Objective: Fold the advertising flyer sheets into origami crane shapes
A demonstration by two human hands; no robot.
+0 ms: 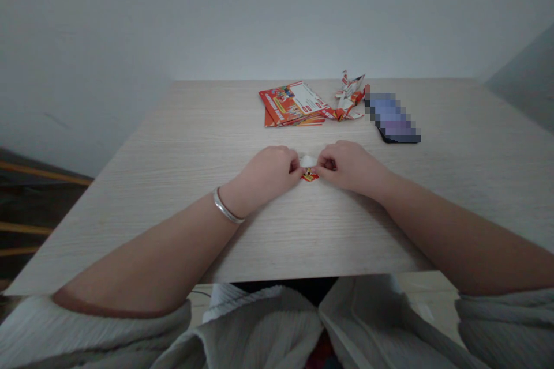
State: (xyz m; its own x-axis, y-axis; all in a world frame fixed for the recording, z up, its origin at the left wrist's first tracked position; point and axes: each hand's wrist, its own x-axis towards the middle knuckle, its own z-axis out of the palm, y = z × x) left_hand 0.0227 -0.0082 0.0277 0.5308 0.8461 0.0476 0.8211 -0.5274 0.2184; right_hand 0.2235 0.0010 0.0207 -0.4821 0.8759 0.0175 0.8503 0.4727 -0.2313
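Observation:
Between my hands, low over the middle of the table, is a small folded piece of printed paper [309, 176], red and yellow below and white above. My left hand [273, 170] pinches its left side between thumb and fingers. On the other side, my right hand [343, 165] has thumb and forefinger closed on the right edge. The fingertips cover much of the paper, so its full folded shape is hidden. A silver bangle [225, 207] circles my left wrist.
Behind my hands lies a stack of red printed leaflets [294, 102]. Beside it are folded or crumpled paper pieces [350, 98]. A dark phone [395, 118], its screen blurred, rests at the right. The pale wooden table [182, 144] meets a wall at the back.

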